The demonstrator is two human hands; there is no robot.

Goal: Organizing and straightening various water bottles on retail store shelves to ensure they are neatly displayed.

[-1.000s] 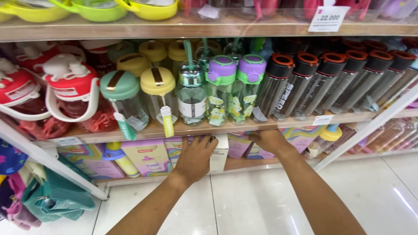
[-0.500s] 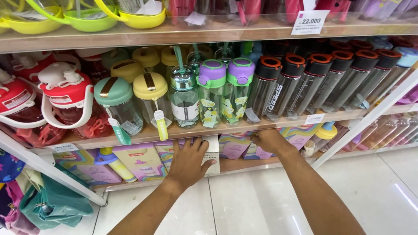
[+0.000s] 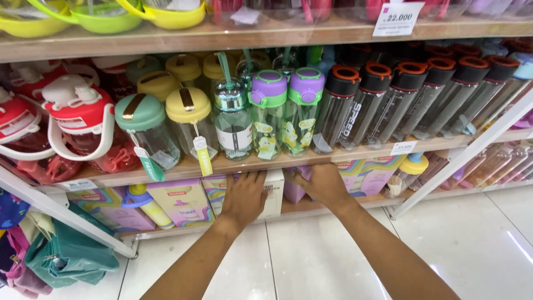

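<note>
- Wooden middle shelf point(image 3: 355, 155): green-capped clear bottle point(image 3: 145, 130), yellow-capped clear bottle point(image 3: 191, 125), then two purple-lidded printed bottles point(image 3: 283, 111).
- Left hand point(image 3: 244, 197): fingers spread flat against a white cardboard box point(image 3: 273, 191) on the lower shelf.
- Right hand point(image 3: 322, 183): fingers reach behind that box's right side; grip cannot be told.
- Pale tiled floor point(image 3: 311, 250) below.

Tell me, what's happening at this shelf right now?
A person reaches both bare hands to the lower shelf of a shop display of drink bottles. The left hand lies flat on a white box, and the right hand rests at the boxes beside it, by a purple box. Neither hand's grip has closed around anything. On the shelf above stand purple-lidded bottles, dark bottles with orange-ringed caps and a yellow-lidded bottle.
</note>
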